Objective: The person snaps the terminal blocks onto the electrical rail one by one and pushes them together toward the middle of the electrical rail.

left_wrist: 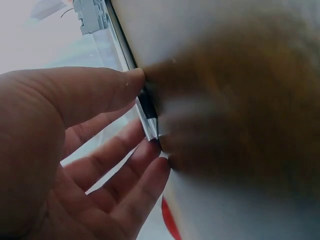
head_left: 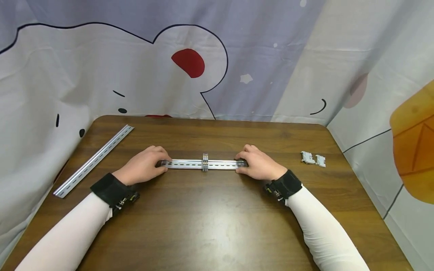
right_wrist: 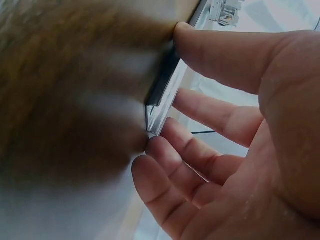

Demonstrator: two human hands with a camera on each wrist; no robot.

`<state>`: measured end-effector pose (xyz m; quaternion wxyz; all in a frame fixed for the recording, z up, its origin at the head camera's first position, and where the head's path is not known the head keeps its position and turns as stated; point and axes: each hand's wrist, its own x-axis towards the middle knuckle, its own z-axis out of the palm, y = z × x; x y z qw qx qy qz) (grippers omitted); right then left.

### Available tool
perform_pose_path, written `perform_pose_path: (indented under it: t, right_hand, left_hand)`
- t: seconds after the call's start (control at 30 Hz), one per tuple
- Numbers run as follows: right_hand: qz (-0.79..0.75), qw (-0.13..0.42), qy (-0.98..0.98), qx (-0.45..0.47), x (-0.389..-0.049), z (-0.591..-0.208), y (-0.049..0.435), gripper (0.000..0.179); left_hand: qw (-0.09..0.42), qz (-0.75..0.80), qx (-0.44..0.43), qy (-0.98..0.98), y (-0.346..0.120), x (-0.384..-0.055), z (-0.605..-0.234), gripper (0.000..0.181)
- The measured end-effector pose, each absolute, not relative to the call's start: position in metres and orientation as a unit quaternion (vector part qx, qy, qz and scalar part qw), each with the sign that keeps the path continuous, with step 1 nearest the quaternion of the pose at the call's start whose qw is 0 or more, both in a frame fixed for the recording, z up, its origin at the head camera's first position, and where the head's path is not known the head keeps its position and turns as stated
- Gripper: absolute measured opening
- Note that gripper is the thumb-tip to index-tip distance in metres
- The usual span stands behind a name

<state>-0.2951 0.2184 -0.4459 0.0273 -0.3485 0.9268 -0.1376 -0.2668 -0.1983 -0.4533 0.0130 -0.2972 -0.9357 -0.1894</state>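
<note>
A short slotted metal DIN rail (head_left: 188,164) lies crosswise on the table in the head view. Terminal blocks (head_left: 205,162) are clipped across its middle in a narrow stack. At the rail's left end, my left hand (head_left: 144,164) pinches it between thumb and fingers. My right hand (head_left: 260,164) holds the right end the same way. The left wrist view shows the thumb on the near edge of the rail (left_wrist: 120,42), fingertips at the far side and below its end. In the right wrist view, fingers likewise surround the end of the rail (right_wrist: 171,85).
A longer slotted rail (head_left: 95,160) lies slanted at the table's left side. Two loose pale terminal blocks (head_left: 307,157) sit on the right, close together. Behind the wooden table (head_left: 210,222) hangs a printed curtain (head_left: 251,56).
</note>
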Motion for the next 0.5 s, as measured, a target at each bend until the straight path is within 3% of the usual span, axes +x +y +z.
perform_pose_path:
  t: [0.5]
  right_hand:
    - [-0.14,0.034,0.94,-0.311,-0.348,-0.449,0.21,0.032]
  left_hand:
    - [0.002,-0.167,-0.252,-0.953,-0.193,-0.321,-0.449,0.02]
